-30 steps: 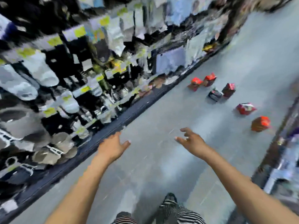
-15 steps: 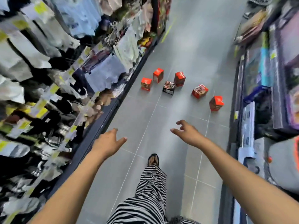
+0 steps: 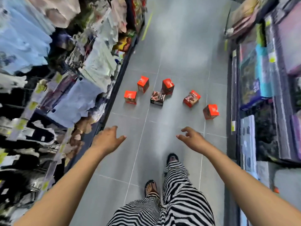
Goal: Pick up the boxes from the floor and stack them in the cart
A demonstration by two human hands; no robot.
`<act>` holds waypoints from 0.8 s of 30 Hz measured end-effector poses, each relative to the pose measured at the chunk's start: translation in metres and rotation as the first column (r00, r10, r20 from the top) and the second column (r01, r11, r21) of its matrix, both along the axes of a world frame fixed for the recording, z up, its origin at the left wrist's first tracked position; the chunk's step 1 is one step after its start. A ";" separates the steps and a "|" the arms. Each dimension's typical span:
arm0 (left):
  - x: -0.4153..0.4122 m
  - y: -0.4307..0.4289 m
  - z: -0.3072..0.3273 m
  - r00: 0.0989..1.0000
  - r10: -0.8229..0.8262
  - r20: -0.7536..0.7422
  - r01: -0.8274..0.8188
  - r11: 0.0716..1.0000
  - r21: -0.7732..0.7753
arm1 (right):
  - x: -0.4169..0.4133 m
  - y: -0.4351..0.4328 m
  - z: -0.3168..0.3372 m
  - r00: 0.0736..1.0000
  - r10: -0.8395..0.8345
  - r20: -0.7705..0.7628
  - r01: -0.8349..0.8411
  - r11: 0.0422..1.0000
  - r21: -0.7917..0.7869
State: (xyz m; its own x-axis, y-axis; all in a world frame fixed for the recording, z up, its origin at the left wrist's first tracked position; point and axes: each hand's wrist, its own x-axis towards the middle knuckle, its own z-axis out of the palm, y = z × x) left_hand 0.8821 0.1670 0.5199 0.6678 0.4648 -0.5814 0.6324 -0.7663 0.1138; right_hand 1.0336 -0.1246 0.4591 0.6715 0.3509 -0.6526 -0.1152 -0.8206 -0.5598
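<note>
L hand (image 3: 108,139): reached fwd over the grey tiled floor (image 3: 177,51), fingers loosely spread, thumb out to the side, holding nothing. R hand (image 3: 193,139): also fwd, fingers curled partway, thumb and index apart, holding nothing. Both hands in the air, well apart from each other and from the boxes.

Below hands: black-and-white zebra-striped trousers (image 3: 175,198), sandalled feet on the tiles.

Ahead on floor, 6 small cardboard boxes, scattered, w/ gaps between:
- red box nearest L shelf (image 3: 130,97), upright
- red box behind it (image 3: 143,84), tilted
- dark box w/ printed picture (image 3: 157,98), centre, lying flat
- red box just behind the dark one (image 3: 168,86), appears touching it
- red box w/ picture on top (image 3: 191,98), right of centre
- red box furthest right (image 3: 211,111), nearest to R hand

L side: racks of hanging clothing (image 3: 73,98), blurred. R side: shelves of packaged goods (image 3: 260,82). Cart not in view.
</note>
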 end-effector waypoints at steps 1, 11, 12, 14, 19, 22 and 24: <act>0.018 0.007 -0.006 1.000 0.005 -0.007 -0.005 1.000 -0.004 | 0.019 0.007 -0.006 1.000 0.013 -0.010 -0.013 1.000 -0.009; 0.192 0.073 -0.101 0.971 0.151 -0.187 -0.159 0.987 -0.030 | 0.247 0.101 -0.072 0.986 0.148 -0.079 -0.154 0.985 -0.076; 0.208 0.078 -0.115 0.966 0.163 -0.198 -0.175 0.984 -0.042 | 0.267 0.109 -0.082 0.981 0.172 -0.089 -0.180 0.979 -0.098; 0.238 0.086 -0.147 0.959 0.193 -0.207 -0.208 0.977 -0.049 | 0.302 0.127 -0.109 0.967 0.233 -0.106 -0.246 0.959 -0.137; 0.304 0.114 -0.269 0.971 0.195 -0.137 -0.197 0.980 -0.002 | 0.366 0.178 -0.221 0.904 0.412 -0.116 -0.427 0.882 -0.197; 0.337 0.133 -0.363 0.973 0.217 -0.079 -0.215 0.976 0.034 | 0.391 0.210 -0.309 0.873 0.481 -0.080 -0.487 0.850 -0.200; 0.357 0.150 -0.431 0.962 0.273 -0.007 -0.272 0.960 0.062 | 0.406 0.232 -0.373 0.862 0.506 -0.029 -0.502 0.846 -0.181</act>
State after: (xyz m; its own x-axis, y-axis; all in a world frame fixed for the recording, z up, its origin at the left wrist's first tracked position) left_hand 1.2386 0.3169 0.0888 0.5027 0.6621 -0.5558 0.8192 -0.5701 0.0619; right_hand 1.4399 0.1071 0.0859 0.4463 0.5252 -0.7246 0.3501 -0.8476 -0.3987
